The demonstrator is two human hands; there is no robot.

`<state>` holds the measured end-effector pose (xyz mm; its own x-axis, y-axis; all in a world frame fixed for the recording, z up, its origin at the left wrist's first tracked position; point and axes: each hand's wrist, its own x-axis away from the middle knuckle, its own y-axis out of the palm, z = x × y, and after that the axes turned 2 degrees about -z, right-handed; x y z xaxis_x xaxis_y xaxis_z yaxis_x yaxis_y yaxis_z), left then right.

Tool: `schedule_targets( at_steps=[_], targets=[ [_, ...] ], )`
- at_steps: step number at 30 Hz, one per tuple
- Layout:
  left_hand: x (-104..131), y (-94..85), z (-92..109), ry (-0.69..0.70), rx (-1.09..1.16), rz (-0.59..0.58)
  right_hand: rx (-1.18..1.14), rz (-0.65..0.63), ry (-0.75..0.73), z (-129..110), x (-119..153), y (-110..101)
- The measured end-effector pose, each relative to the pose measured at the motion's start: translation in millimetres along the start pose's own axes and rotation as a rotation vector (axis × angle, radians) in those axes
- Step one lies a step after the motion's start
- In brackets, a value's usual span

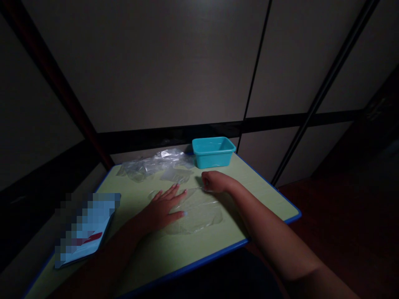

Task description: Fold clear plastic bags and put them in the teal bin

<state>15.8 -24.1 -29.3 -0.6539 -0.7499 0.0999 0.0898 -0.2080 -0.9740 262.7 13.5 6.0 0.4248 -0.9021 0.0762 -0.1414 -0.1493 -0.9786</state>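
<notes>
A clear plastic bag (195, 214) lies spread on the pale green table (249, 187). My left hand (165, 207) rests flat on the bag's left part, fingers spread and holding nothing. At the bag's upper right edge my right hand (215, 182) is closed, pinching the plastic, which runs taut toward the left hand. Just behind the right hand stands a turquoise bin (213, 158); its inside bottom is hidden.
Crumpled clear plastic bags (156, 162) lie along the table's back edge, left of the bin. A blue flat packet (90, 232), partly blurred, is at the left edge. Cabinet panels (174, 66) rise behind the table.
</notes>
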Motion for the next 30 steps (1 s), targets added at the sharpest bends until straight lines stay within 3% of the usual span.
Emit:
schedule_targets(
  at_steps=[6, 13, 19, 21, 25, 27, 30],
  targets=[
    [-1, -1.8, 2, -0.031, -0.036, -0.040, 0.018, -0.016, -0.065, -5, 1, 0],
    [-1, -1.4, 1, -0.037, -0.040, -0.041, 0.044, -0.076, 0.083, -7, 6, -7],
    [1, -3.9, 4, -0.035, -0.018, -0.037, 0.040, -0.124, 0.175, 7, 9, -11],
    [1, -4.1, 4, -0.032, -0.010, -0.025, 0.025, -0.093, 0.228, 15, 9, -11],
    [0, -7.2, 8, -0.035, 0.005, 0.008, -0.003, 0.090, 0.297, 19, 5, -11],
    [0, -10.6, 11, -0.041, 0.006, 0.014, -0.012, 0.157, 0.248, 13, 4, -10],
    [1, -14.6, 16, -0.046, 0.001, 0.006, -0.083, 0.150, 0.041, -3, 3, -6]
  ],
)
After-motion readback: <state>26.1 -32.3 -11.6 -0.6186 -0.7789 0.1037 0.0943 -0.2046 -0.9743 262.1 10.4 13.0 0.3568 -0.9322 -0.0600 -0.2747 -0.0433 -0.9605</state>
